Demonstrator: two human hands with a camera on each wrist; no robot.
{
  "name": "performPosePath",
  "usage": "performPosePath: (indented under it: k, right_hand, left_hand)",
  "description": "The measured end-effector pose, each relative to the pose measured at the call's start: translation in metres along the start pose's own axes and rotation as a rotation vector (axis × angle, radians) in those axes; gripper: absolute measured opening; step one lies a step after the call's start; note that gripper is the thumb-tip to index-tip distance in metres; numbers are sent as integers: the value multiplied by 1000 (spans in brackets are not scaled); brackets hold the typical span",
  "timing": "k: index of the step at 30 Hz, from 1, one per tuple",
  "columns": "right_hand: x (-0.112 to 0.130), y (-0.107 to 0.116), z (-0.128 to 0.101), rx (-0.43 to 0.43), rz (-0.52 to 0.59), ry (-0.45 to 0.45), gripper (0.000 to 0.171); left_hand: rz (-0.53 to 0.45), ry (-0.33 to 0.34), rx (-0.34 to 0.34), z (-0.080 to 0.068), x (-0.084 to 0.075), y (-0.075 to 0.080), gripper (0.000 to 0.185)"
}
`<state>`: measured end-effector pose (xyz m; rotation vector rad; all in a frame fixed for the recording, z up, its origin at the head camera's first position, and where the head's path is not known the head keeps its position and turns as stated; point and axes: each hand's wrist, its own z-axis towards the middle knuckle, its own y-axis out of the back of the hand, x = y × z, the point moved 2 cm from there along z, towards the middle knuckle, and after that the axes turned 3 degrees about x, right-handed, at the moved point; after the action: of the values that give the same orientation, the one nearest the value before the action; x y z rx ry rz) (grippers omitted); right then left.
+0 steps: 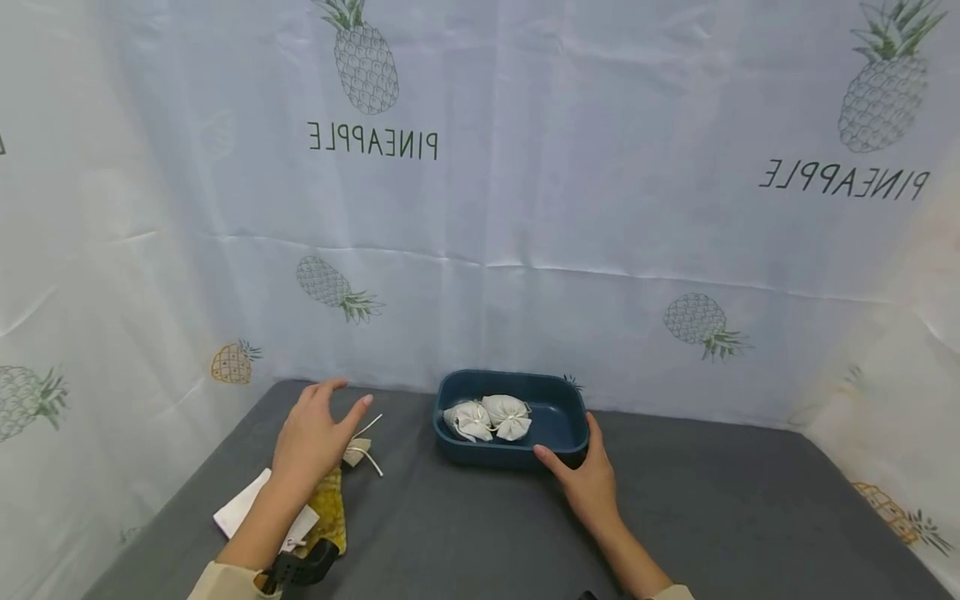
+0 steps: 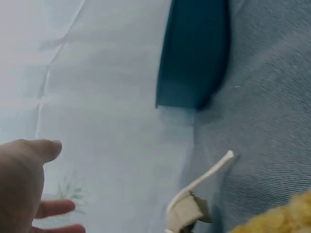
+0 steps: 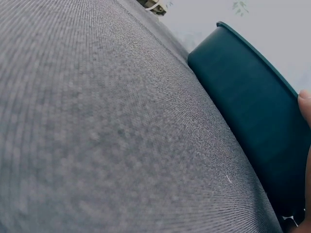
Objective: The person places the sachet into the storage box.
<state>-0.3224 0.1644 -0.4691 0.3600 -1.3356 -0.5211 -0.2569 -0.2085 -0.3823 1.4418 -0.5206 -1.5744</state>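
While right hand (image 1: 592, 483) grips blue tray (image 1: 555, 454) | two white pouches (image 1: 491, 417) inside | left hand (image 1: 311, 437) seemingly open.

The counter (image 1: 712, 517) was covered in plain dark grey cloth. The tray (image 1: 558, 421) was dark teal-blue, unpatterned. Two pouches (image 1: 491, 417) in it were white with white ties. At near left, a pouch (image 1: 330, 504) was mottled mustard-yellow, its tie (image 1: 363, 450) off-white, beside a white card (image 1: 240, 504). The backdrop (image 1: 525, 208) was pale white-blue, printed with grey-green pineapples, one orange, and dark mirrored lettering.
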Motion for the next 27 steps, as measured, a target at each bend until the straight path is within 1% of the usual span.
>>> performPosePath:
  k: [3, 6, 9, 12, 17, 20, 23, 27]
  right_hand:
    - [0, 0, 0, -4, -3, -11, 110]
    - [-1, 0, -1, -9, 0, -13, 111]
    - [-1, 0, -1, -8, 1, -7, 110]
    - [-1, 0, -1, -7, 0, 7, 109]
    - [-1, -1, -2, -14, 3, 16, 108]
    - [0, -1, -1, -15, 3, 13, 108]
    - [0, -1, -1, -14, 3, 10, 108]
    - [0, -1, -2, -13, 0, 9, 108]
  left_hand:
    - [22, 56, 26, 1, 8, -8, 87]
    - [42, 112, 51, 2, 16, -17, 95]
    - [51, 160, 82, 4, 24, -24, 99]
    - [63, 188, 115, 5, 30, -30, 101]
    - [80, 189, 151, 5, 38, -39, 99]
    - [107, 173, 142, 4, 40, -44, 96]
    - [142, 153, 120, 5, 42, -48, 93]
    - [161, 135, 103, 5, 45, -50, 89]
